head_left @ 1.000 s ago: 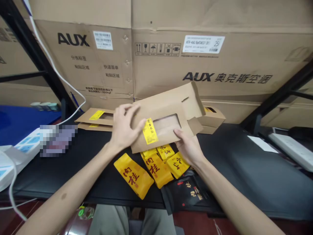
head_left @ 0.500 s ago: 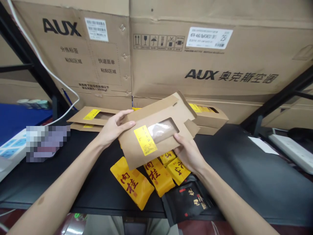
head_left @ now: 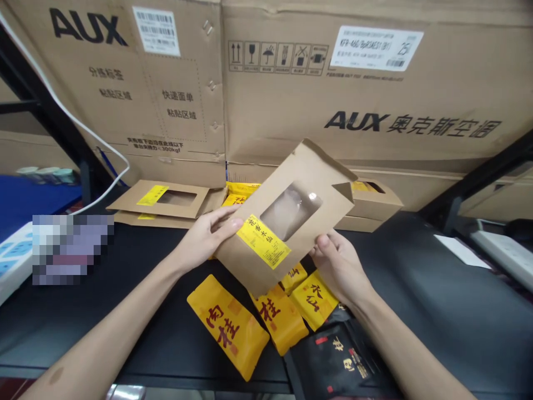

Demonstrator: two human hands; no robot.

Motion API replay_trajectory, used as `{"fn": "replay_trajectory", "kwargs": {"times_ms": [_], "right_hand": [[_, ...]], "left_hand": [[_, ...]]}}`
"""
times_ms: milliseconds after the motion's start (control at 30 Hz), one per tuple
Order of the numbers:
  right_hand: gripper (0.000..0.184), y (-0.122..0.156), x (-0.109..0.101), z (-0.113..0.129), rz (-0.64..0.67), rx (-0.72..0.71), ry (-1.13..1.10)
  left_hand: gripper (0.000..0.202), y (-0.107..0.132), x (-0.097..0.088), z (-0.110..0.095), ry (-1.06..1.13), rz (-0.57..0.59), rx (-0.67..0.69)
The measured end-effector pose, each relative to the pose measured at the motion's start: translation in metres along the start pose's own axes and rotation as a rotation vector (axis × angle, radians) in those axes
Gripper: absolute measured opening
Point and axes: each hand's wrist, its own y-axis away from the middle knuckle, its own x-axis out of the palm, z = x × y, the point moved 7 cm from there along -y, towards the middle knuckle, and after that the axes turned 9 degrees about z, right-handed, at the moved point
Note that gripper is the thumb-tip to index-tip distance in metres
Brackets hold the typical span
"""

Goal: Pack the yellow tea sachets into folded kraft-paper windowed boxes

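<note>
Brown kraft-card carton (head_left: 277, 200) hangs tilted above the tabletop, one corner up, and on my head feed it sits between the hands. They are apart, gripping it from opposite sides: the left hand (head_left: 204, 236) has its fingers against the lower left edge, and the right hand (head_left: 339, 266) has its thumb at the lower right edge. On the carton's face are a yellow rectangular label (head_left: 263, 241) with dark print and a clear window (head_left: 290, 211); glare makes the contents hard to judge, though they look like a pale pouch.

Below it, on the black tabletop (head_left: 125, 316), lie a long yellow pouch with red characters (head_left: 227, 325), a second yellow pouch (head_left: 281, 319) beside it, a smaller yellow pouch (head_left: 314, 300), and a black pouch (head_left: 337, 361) touching that one. Flat kraft cartons with yellow labels (head_left: 158, 200) lie stacked to the left, another kraft carton (head_left: 372, 205) stands to the right, and large cardboard AUX boxes (head_left: 333, 83) rise behind.
</note>
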Motion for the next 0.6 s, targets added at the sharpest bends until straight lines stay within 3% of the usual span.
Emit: {"fn": "replay_trajectory", "kwargs": {"times_ms": [200,300,467,600], "right_hand": [[0.057,0.001,-0.015,0.016,-0.148,-0.059,0.441],[0.061,0.005,-0.014,0.02,-0.18,-0.195,0.518],[0.08,0.016,0.012,0.019,0.002,-0.448,0.779],[0.099,0.026,0.022,0.028,0.045,-0.569,1.009]], "left_hand": [[0.053,0.003,0.01,-0.002,0.052,0.107,0.058],[0.051,0.0,0.011,0.008,0.121,0.083,0.026],[0.057,0.0,0.008,0.013,0.231,-0.03,0.014],[0.055,0.001,0.009,0.008,0.206,-0.062,0.059]]}}
